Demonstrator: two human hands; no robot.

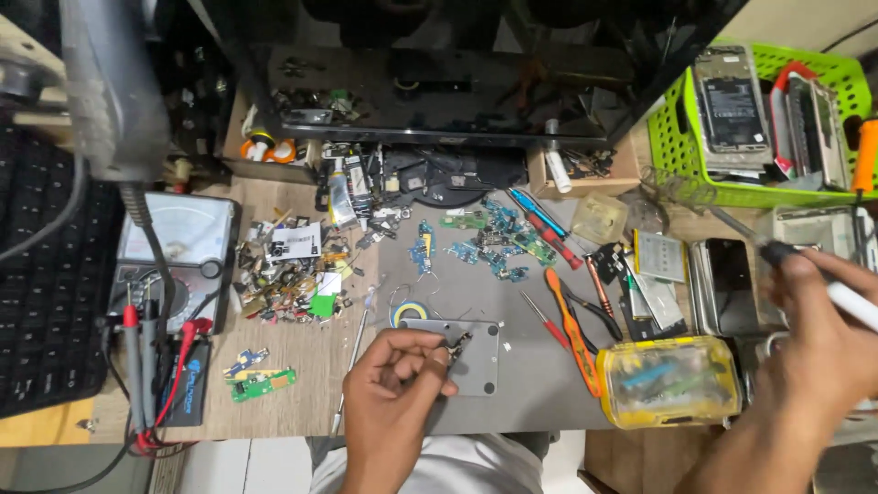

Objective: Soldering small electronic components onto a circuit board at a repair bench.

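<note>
A cluttered wooden workbench (302,366) carries a green basket (677,146) of phones and an analog meter (178,252). A yellow plastic box (669,381) sits near the front edge. The right hand (814,338) is closed around a soldering iron (777,249). The left hand (398,384) pinches a small part (455,346) against a grey metal plate (476,352). The 2 hands are well apart.

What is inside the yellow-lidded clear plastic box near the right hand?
The clear box holds a jumble of small parts, some blue and green like the circuit boards on the mat. Glare and the yellow lid edges hide the rest. The right hand hovers beside it holding a soldering iron.
</note>
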